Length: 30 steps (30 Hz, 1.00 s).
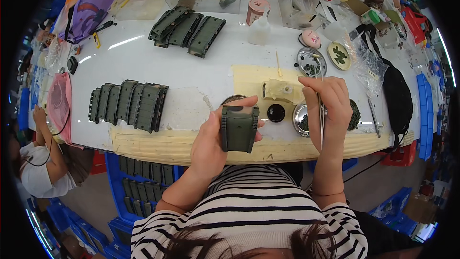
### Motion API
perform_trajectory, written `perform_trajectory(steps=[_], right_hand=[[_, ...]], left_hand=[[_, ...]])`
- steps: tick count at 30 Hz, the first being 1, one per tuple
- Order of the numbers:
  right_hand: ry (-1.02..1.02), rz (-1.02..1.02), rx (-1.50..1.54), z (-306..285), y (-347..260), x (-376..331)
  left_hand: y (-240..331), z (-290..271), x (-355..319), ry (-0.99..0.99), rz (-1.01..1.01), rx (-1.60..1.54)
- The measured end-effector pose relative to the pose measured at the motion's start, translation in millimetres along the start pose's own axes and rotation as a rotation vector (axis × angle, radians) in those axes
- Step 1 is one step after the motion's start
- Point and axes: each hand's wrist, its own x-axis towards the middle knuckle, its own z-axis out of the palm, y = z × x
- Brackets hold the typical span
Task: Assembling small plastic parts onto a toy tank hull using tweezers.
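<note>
My left hand (209,139) is wrapped round a dark green, camouflage-patterned plastic part (239,132) with ribbed side edges, raised over the table's near edge. To its right my right hand (335,108) pinches a pair of metal tweezers (322,132). Beyond that hand lies a round clear dish (311,62) of small dark green pieces. A second, silvery dish (302,120) with similar pieces sits just left of the right wrist. Between the hands are a small pot of black liquid (276,113) and a cream-coloured block (282,91) wrapped in tape.
Similar green parts stand in a row (129,105) at left and in a stack (187,29) farther back. A white squeeze bottle (259,31) and pink tin (258,9) stand behind. Black straps (397,91) lie at right. A blue crate (115,172) below holds more parts. Another person's arm (52,148) shows at far left.
</note>
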Motion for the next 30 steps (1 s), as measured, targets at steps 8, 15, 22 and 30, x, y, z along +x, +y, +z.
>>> perform_trajectory(steps=[8, 15, 22, 30], right_hand=[[-0.072, -0.1, -0.086, 16.3, 9.0, -1.7], [0.12, -0.043, 0.009, -2.7, -6.2, -0.3], [-0.012, 0.173, 0.664, -0.8, -27.9, -12.7], [-0.055, 0.302, 0.972, 16.8, -34.4, -15.4]], left_hand=[[-17.1, -9.7, 6.8, -0.215, -0.203, -0.596], [-20.9, -11.7, 6.5, -0.27, -0.307, -0.775], [-25.0, -6.0, 7.2, -0.331, -0.39, -0.854], [-21.2, 2.4, 2.9, -0.213, -0.448, -0.728]])
